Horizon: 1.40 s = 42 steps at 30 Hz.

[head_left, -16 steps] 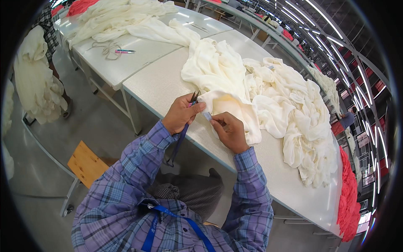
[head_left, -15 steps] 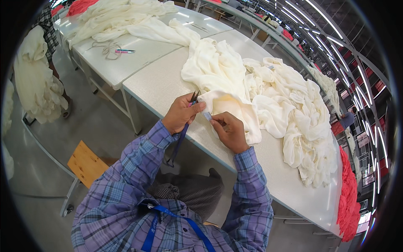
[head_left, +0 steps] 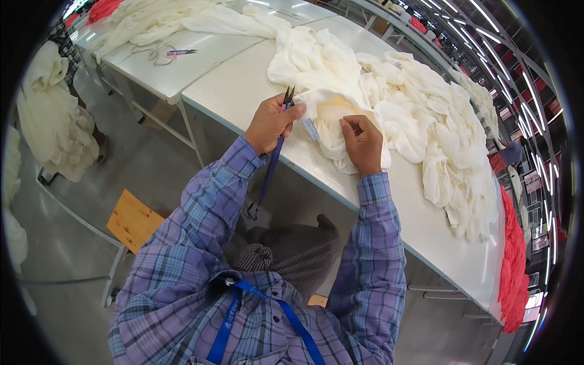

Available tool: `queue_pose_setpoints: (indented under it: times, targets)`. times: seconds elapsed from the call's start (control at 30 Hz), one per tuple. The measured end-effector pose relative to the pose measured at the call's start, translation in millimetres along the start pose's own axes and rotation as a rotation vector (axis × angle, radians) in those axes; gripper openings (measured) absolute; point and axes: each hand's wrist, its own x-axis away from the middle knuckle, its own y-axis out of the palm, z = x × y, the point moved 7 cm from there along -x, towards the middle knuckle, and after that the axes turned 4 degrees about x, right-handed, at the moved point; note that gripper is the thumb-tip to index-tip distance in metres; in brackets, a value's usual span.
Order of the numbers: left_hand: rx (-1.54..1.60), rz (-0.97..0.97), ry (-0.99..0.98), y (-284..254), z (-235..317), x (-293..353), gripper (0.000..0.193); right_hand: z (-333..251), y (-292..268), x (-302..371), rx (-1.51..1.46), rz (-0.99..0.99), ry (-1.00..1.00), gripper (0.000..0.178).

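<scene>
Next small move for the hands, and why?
Probably bring the right hand left to pinch the label: it hangs free between the hands, while the left hand already grips the cloth edge along with the snips. Whether the right fingertips hold anything is unclear.

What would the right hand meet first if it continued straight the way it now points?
Probably the cream, loosely folded fabric with a yellowish inside, just beyond the right hand; depth is unclear from one view, so its fingertips may already touch it.
</scene>
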Motion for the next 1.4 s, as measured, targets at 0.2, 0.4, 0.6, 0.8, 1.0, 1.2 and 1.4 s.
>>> queue_pose_setpoints:
  times: [0.2, 0.4, 0.6, 0.8, 1.0, 1.2, 1.4]
  targets:
    - [-0.038, 0.023, -0.037, -2, -8, -4, 0.022, 27, -14, 6, 0.050, 0.132, 0.133, 0.011]
    - [-0.006, 0.022, 0.000, -3, -5, -6, 0.021, 37, -37, 6, 0.142, 0.378, 0.161, 0.017]
    - [-0.027, 0.032, 0.004, -4, -8, -4, 0.019, 53, -41, 8, 0.369, 0.355, 0.188, 0.036]
    - [-0.054, 0.053, 0.008, -11, -8, -2, 0.020, 85, -22, 14, 0.429, 0.208, 0.247, 0.063]
    - [-0.047, 0.062, 0.013, -11, -9, -3, 0.018, 85, -23, 11, 0.310, 0.154, 0.293, 0.052]
    - [-0.025, 0.064, 0.023, -13, -6, -1, 0.018, 83, -16, 7, -0.181, 0.028, 0.522, 0.027]
    - [0.022, 0.070, -0.005, -11, -8, -2, 0.018, 77, -17, 11, -1.063, 0.219, 0.617, 0.021]
